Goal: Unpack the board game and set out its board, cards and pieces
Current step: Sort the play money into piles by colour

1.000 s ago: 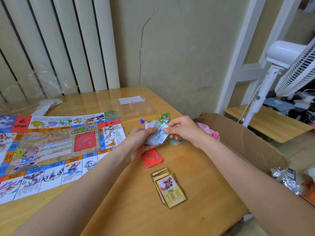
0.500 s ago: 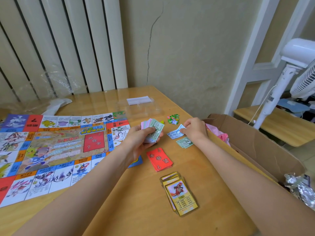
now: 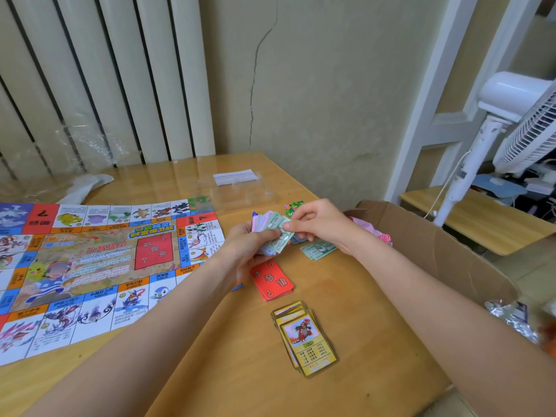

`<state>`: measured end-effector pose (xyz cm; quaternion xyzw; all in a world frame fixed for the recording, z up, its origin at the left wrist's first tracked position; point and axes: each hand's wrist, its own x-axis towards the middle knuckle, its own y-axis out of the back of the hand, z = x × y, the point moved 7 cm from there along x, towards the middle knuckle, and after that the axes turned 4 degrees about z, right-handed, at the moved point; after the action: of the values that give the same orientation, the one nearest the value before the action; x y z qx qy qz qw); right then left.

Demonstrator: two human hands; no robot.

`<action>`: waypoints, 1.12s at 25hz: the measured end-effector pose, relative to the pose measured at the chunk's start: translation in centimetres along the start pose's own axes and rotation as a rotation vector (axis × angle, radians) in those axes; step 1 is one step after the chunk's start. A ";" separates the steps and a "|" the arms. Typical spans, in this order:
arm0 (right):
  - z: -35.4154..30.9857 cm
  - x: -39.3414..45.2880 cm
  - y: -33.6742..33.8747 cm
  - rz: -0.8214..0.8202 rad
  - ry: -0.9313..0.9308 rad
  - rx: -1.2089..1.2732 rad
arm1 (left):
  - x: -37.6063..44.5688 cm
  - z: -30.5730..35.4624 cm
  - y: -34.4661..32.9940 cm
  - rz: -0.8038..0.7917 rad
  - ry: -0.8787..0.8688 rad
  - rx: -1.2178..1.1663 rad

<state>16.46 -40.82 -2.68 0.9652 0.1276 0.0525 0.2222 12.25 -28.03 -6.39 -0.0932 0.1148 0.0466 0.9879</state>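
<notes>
we see: board multicoloured, red centre patch | card stack red | card pile yellow-bordered | notes green at 1 o'clock

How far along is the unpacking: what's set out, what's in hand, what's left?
Done: the board lies unfolded, with the red cards and the yellow cards stacked beside it. In hand: the left hand holds the paper money and the right hand pinches a note from it; a few green notes are already dealt onto the table. Left: sorting the money and setting out the small pieces.
</notes>
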 end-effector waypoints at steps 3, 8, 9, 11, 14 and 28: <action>0.2 -0.7 0.8 0.008 -0.027 0.006 | -0.8 0.1 -0.9 -0.042 0.022 -0.019; 2.6 -1.9 4.2 0.181 -0.164 0.044 | -1.6 0.4 -1.6 -0.052 0.002 -0.078; 3.6 -2.3 4.7 0.229 -0.211 0.052 | -1.7 0.4 -1.6 -0.045 -0.001 -0.063; 4.9 -2.9 4.6 0.234 -0.280 0.094 | -1.5 0.1 -1.2 0.002 -0.009 0.002; 4.2 -3.4 3.2 0.036 -0.257 0.175 | -0.6 -0.1 -0.4 0.096 -0.018 0.023; 1.8 -2.5 3.4 0.015 -0.092 0.278 | -0.5 0.6 -1.8 -0.012 -0.095 0.018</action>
<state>15.10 -45.16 -2.87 0.9890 0.1160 -0.0083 0.0917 12.08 -29.71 -5.43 -0.0825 0.0676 0.0442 0.9933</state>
